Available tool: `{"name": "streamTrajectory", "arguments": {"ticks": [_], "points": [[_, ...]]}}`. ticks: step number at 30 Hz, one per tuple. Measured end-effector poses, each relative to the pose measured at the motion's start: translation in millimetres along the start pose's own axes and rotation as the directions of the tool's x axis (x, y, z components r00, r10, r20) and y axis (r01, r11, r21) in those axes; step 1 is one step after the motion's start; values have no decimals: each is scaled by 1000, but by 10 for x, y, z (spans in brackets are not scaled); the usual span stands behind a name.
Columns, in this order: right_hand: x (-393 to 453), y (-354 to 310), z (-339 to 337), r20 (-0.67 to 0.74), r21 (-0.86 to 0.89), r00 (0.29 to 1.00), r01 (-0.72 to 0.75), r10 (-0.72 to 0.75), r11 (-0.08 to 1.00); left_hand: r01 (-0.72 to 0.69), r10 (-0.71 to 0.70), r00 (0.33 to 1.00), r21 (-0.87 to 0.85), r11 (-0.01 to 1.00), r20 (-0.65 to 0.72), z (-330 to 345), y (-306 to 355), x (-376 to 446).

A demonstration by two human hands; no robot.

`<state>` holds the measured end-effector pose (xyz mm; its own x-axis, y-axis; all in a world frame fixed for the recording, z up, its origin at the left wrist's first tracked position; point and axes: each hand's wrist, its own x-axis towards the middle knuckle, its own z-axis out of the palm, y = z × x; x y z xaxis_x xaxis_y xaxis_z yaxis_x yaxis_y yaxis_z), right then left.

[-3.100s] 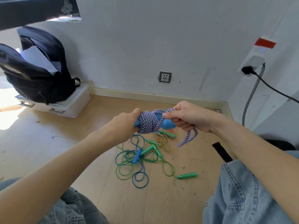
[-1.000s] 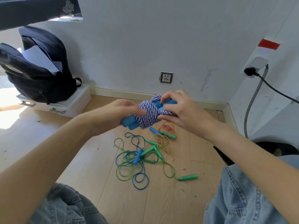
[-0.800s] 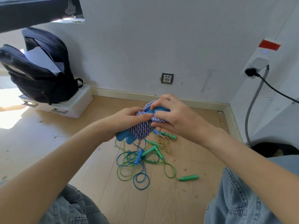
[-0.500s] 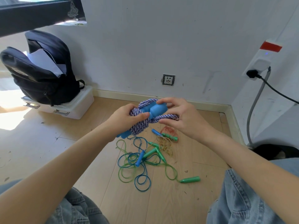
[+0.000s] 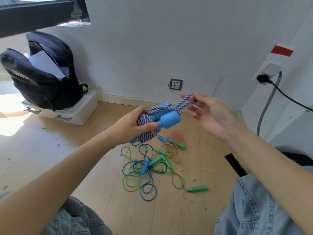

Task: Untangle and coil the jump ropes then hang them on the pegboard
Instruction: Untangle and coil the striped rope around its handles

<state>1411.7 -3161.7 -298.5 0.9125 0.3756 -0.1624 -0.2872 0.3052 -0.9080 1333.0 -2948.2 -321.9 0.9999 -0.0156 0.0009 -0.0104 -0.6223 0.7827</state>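
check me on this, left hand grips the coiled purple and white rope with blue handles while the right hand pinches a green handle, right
Not quite. In the head view the right hand pinches a loop of the purple and white rope, not a green handle. The left hand does grip the coiled bundle with its blue handles.

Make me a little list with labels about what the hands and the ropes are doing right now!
left hand: the left hand grips the purple-and-white rope bundle wound round its blue handles
right hand: the right hand pinches a loop of that rope, pulled up and away from the bundle
on the floor: a tangle of thin blue and green ropes, a green handle lying apart at the end of its cord
behind: a black backpack on a white box, by the wall
pegboard: not in view
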Motion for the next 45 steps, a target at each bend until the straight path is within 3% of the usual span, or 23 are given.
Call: {"name": "streamTrajectory", "arguments": {"ticks": [4,8,11,17,23,25,31,34,45], "points": [[-8,-65,4,157,-30,986,-52,56,998,-60,56,996,51,997,76,-5,20,-20],[-10,-56,9,280,-210,960,53,9,976,-91,90,993,20,996,75,-13,11,-50],[-16,-1,26,288,-491,953,229,-92,840,-93,93,996,-1,996,4,-47,8,-25],[-16,-45,2,312,-571,947,255,-81,780,-99,106,992,97,990,-69,-54,7,6],[-23,-29,76,409,-833,912,382,-19,401,-119,134,990,299,947,-30,-38,21,-19],[-18,27,87,413,-862,911,395,-10,318,-82,111,992,362,929,-61,-9,40,-25],[-54,229,164,474,-859,858,500,-199,111,12,46,993,489,872,-107,128,117,-10],[-56,302,190,469,-867,859,492,-206,80,49,17,993,556,830,-113,176,130,-20],[-28,414,239,324,-908,914,373,-246,189,130,-82,991,632,764,-104,264,158,-6]]}}
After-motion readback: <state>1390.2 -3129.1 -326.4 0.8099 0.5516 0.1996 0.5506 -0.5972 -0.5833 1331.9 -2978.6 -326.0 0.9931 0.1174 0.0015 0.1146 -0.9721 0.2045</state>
